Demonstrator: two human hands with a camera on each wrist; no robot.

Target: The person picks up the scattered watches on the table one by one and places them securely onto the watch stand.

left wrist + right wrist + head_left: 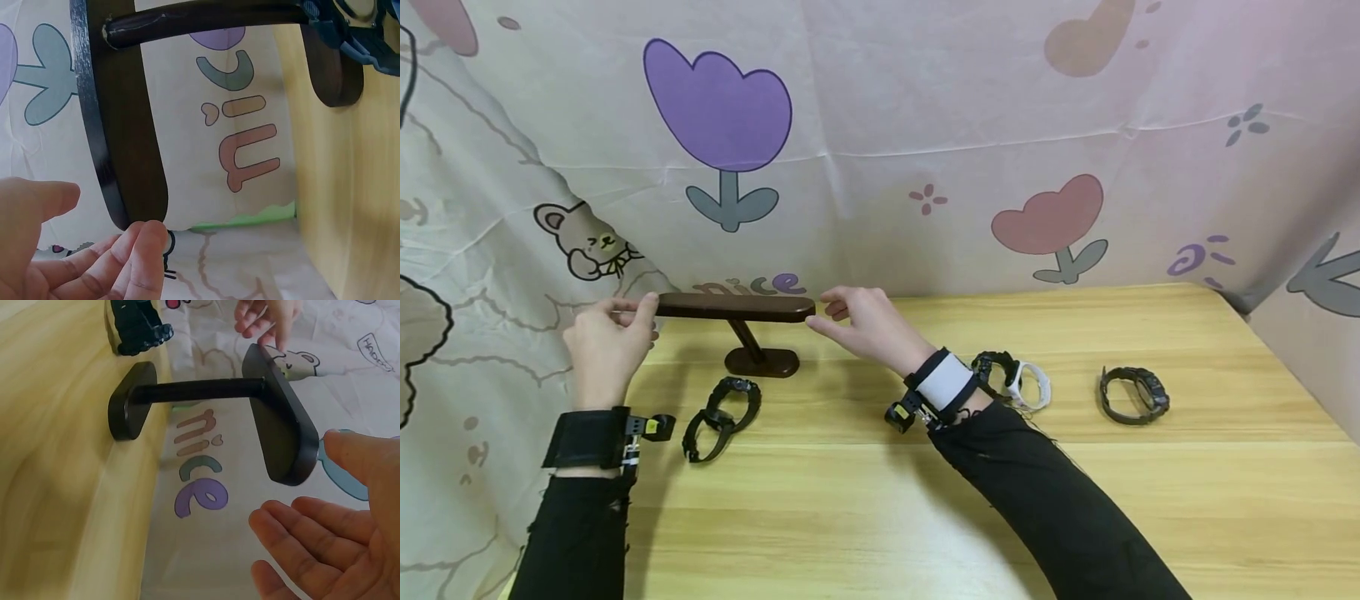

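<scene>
Printed cloth hangs behind one wooden tabletop. One brown stand rises near the tabletop's back edge, left of the middle: one long bar on one slanting post above one rounded base. Two hands flank the bar. The left hand has its grip apart, fingertips at the bar's left end, thumb away from it. The right hand also has its grip apart beside the right end; whether its thumb touches, I cannot tell. Five watches lie on the tabletop: one black watch crosses a second black watch before the stand, a third black watch touches one white watch beyond the right wrist, and a fourth black watch lies alone farther right.
</scene>
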